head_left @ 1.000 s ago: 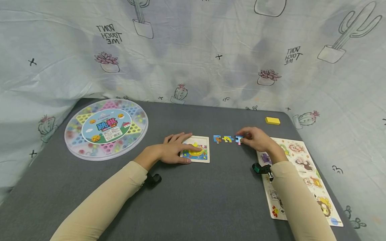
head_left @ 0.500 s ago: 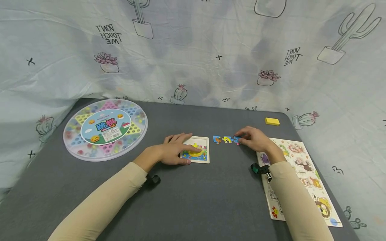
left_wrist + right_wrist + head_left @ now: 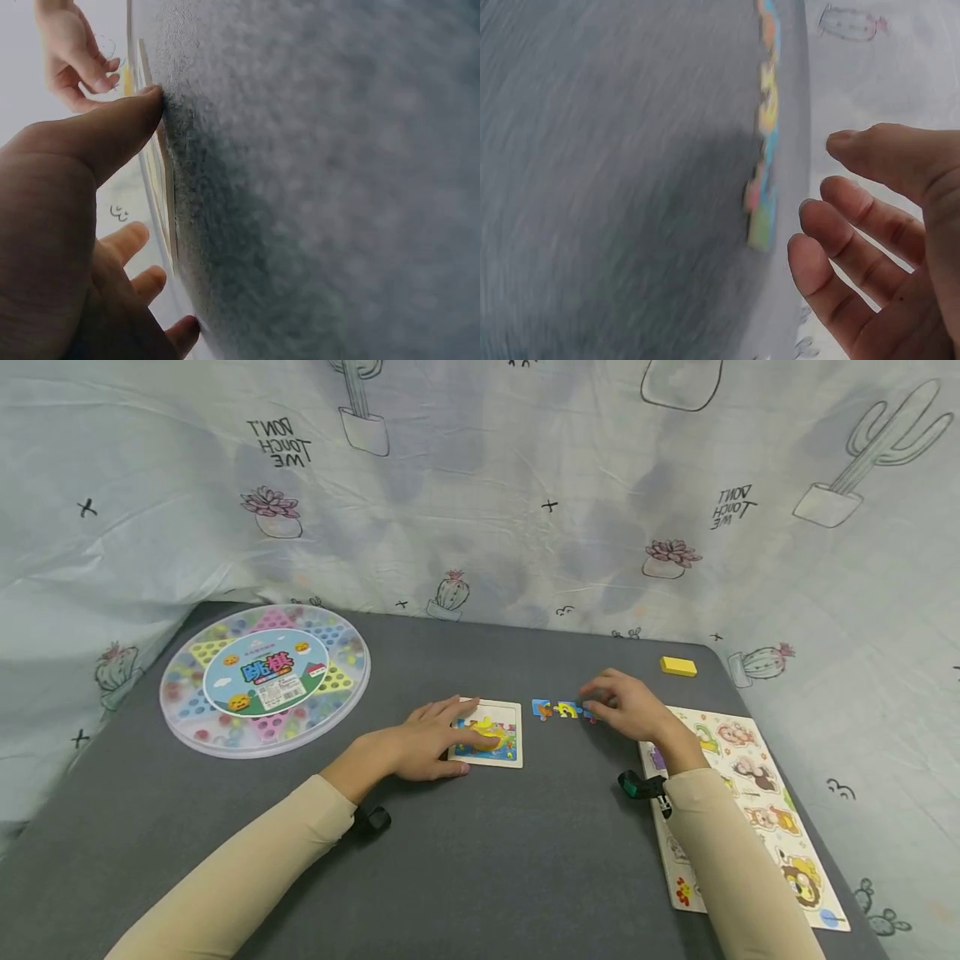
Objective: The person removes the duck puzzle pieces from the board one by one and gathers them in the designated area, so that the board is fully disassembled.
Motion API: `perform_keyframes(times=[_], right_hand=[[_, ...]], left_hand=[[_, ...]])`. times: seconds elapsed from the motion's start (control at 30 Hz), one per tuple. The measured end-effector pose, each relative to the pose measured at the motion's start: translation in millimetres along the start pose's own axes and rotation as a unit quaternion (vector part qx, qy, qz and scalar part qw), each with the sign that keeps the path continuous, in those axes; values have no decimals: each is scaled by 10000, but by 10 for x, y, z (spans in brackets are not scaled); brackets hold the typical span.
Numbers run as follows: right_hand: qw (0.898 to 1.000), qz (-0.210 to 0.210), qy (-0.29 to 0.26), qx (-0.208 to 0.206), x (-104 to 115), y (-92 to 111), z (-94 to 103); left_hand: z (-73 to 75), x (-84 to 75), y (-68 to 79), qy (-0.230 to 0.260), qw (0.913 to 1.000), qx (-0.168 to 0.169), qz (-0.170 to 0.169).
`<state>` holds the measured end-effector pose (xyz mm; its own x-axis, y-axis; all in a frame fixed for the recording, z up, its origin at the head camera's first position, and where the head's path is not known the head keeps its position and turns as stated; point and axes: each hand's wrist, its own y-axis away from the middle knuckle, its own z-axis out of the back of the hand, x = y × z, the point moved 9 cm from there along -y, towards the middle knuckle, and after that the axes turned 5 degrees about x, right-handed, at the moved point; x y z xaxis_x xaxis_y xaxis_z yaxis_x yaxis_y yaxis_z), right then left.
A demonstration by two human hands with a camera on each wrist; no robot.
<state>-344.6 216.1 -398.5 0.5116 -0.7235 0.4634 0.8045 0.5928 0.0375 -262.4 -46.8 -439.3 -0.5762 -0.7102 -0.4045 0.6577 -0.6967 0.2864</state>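
Note:
My left hand lies with spread fingers over the left side of a small framed jigsaw puzzle showing a yellow duck. In the left wrist view, the thumb touches the frame's near edge. To the right of the frame, three jigsaw pieces form a row: an orange-and-blue piece, a yellow one and a blue one. Over the blue piece hovers my right hand, partly hiding it. Thumb and fingertips stand apart around nothing in the right wrist view, beside the row.
A round Chinese checkers set under a clear lid lies at the back left. An animal puzzle board sits under the right forearm. Near the back right corner is a yellow block. A printed cloth hangs behind the grey table.
My right hand slid the blue jigsaw piece left against the yellow one, then let go and rose slightly. My left hand shifted a little left on the framed puzzle.

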Motion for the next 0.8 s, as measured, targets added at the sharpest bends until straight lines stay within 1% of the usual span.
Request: perform_keyframes(times=[0.13,0.27,0.4,0.57,0.8], right_hand=[[9997,157,-206,18,117,-62,-21],[9983,424,-402,-45,241,-145,-56],[9964,669,-517,-92,368,-210,-113],[9935,832,-772,52,536,-264,-217],[9910,1072,-803,72,730,-374,-327]], left_hand=[[-9,1,51,-58,10000,7,-8],[-7,15,114,-23,10000,19,44],[-15,52,158,35,9997,81,207],[-47,94,190,26,9991,209,361],[-40,104,220,4,9987,312,392]])
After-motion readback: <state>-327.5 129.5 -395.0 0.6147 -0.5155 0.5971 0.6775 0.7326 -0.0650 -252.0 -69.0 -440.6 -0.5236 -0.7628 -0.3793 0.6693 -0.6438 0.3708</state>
